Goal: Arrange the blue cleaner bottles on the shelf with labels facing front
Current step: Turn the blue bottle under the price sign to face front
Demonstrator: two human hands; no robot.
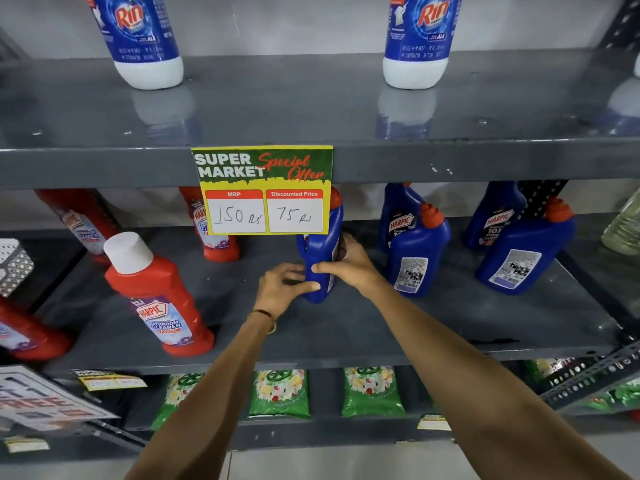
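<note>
Your left hand (282,289) and right hand (349,261) both grip one blue cleaner bottle (320,251) — upright on the shelf (450,317), label side-on — beneath the price card (263,190).

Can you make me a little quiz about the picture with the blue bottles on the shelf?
1. True or false: both hands are on one blue bottle.
2. Which way do the two front blue bottles on the right, the nearer front bottle and the farther front bottle, face? A) front labels out B) back labels out C) lying flat
3. Fill in: the discounted price on the offer sign reads ___ Rs.

Key
1. True: the left hand grips it low down and the right hand grips its side.
2. B
3. 75
</note>
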